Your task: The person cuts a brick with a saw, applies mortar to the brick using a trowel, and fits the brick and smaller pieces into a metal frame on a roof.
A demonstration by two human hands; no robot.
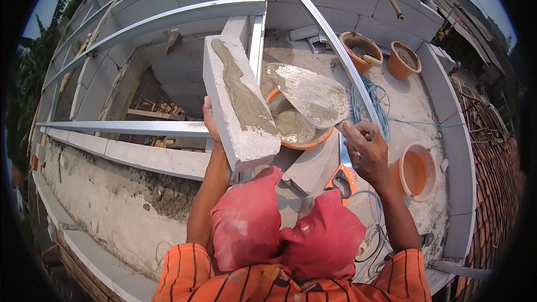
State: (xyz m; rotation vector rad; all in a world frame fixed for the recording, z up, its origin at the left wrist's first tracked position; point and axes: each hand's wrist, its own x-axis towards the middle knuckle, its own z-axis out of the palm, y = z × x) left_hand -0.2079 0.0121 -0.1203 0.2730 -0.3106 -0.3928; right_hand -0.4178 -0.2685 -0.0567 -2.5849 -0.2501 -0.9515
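My left hand [211, 117] is closed on the left side of a pale lightweight block [262, 144], with a streak of wet grey mortar [235, 86] along its upper face; part of the hand is hidden behind it. My right hand [363, 145] grips a wide, mortar-smeared trowel [307, 92] to the right of the block. Under the trowel sits an orange bucket [316, 141] of mortar, partly hidden. A handsaw with an orange handle [342, 182] lies below it, beside a loose block [307, 173].
Metal framing [154, 22] crosses above a deep opening [168, 106] on the left. Two buckets [401, 67] stand at back right, another [414, 170] near my right arm. Blue hose [372, 98] and cables lie on the concrete. A low block wall [453, 134] borders a tiled roof [492, 179].
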